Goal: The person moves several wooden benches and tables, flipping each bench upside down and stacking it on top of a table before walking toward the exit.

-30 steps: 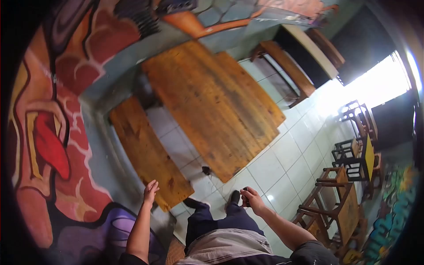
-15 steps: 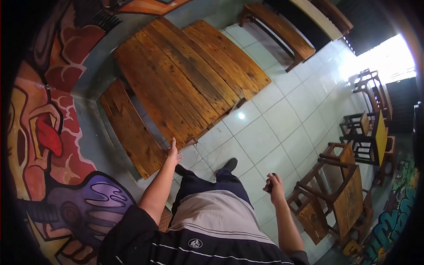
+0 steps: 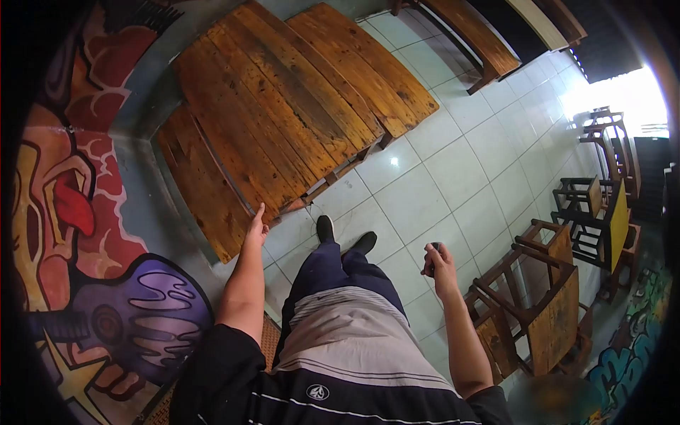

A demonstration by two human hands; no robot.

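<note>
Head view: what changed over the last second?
The left hand moved from the end of the left bench to the near corner of the table; contact unclear. The right hand swung outward to the right. The left shoe is now ahead. The viewpoint shifted too. Unchanged: right hand holds a small dark object.

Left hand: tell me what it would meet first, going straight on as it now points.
Probably the near end of the large wooden table: the left hand points that way, though depth is unclear and it might pass above.
</note>
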